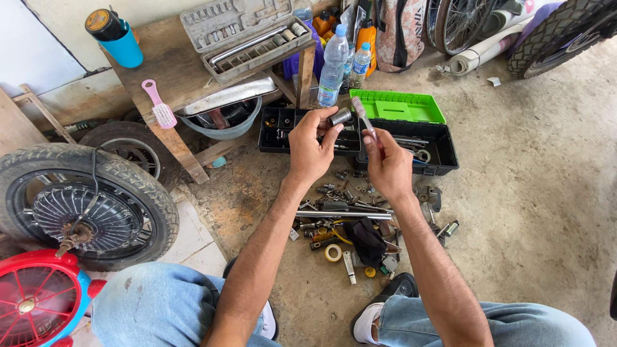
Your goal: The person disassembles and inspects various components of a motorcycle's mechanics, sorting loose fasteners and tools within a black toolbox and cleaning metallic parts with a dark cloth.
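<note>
Currently I see left hand [310, 146] pinching small grey metal socket [340, 116] between thumb and fingertips, raised above floor. Right hand [387, 168] closed around handle of toothbrush [364, 117], bristle head just at 3 o'clock of socket, near but touching unclear. Black toolbox [443, 154] with green lid [398, 106] open at 12 o'clock behind hands. Scattered tools [350, 218] on floor at 6 o'clock. Tyre [83, 205] lies at 9 o'clock.
</note>
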